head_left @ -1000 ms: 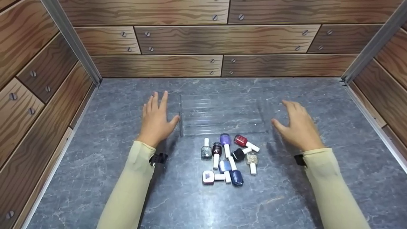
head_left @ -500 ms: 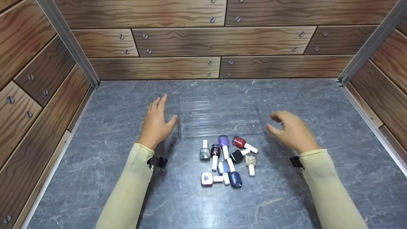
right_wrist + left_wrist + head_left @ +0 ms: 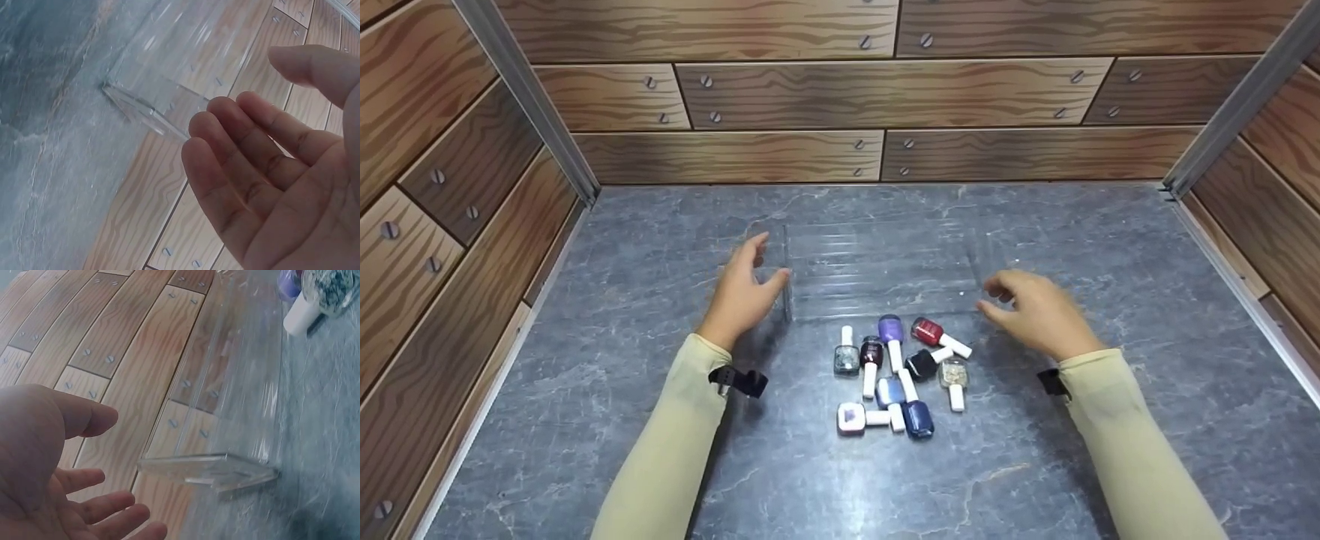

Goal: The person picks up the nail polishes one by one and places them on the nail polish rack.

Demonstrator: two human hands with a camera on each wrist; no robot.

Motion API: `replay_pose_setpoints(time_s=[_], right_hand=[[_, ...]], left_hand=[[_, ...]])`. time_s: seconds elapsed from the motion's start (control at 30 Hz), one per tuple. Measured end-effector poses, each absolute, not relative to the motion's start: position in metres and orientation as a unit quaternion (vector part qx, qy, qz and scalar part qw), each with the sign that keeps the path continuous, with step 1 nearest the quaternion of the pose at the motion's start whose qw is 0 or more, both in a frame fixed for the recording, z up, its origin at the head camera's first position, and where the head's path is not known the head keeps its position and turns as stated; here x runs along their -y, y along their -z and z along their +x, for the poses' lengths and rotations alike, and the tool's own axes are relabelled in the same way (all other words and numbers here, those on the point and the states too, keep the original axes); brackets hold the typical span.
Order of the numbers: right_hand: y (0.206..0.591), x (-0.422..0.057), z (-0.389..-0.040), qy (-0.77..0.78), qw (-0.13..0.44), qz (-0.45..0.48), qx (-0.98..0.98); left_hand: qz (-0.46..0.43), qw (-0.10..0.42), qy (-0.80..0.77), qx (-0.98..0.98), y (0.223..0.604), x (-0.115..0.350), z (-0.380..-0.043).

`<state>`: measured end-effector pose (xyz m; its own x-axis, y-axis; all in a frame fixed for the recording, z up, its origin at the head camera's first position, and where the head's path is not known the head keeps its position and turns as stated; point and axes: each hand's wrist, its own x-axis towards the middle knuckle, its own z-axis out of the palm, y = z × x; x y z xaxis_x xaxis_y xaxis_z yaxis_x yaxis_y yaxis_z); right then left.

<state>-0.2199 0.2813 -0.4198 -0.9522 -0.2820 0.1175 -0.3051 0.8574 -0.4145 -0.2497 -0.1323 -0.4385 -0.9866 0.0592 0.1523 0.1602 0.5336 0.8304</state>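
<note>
Over the last second both hands have come in closer to the clear tray (image 3: pixel 877 274), while the bottles near it lie as they did. The left hand (image 3: pixel 742 296) is just beside the tray's left wall, fingers relaxed and thumb apart, holding nothing. The tray rests on the grey marbled desk (image 3: pixel 780 480). On the tray's near side lie the bottles, all with white caps: a silver glitter one (image 3: pixel 846 360) close to it, a whitish one (image 3: pixel 851 418) farther off, a dark red one (image 3: pixel 871 351) and a purple one (image 3: pixel 890 328) close in, then a light blue one (image 3: pixel 889 391) and a navy one (image 3: pixel 919 420) farther out, a black one (image 3: pixel 921 365), a red one (image 3: pixel 928 331) near its edge, and a gold glitter one (image 3: pixel 953 373). Just beside the tray's right wall is the right hand (image 3: pixel 1039 311), fingers gently bent, gripping nothing; I cannot tell whether it touches the wall.
</note>
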Motion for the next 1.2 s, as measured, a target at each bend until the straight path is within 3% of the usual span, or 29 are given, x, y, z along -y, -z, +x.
replay_pose_setpoints(time_s=[0.57,1.2], right_hand=[[0.427,-0.275,-0.221,-0.215,0.011,0.164,0.963],[0.446,-0.257,-0.223,-0.222,-0.012,0.192,0.956]], left_hand=[[-0.058,-0.007,0.505,0.861,0.445,0.127,-0.248],[-0.036,-0.023,0.503,0.863,0.451,0.119,-0.251]])
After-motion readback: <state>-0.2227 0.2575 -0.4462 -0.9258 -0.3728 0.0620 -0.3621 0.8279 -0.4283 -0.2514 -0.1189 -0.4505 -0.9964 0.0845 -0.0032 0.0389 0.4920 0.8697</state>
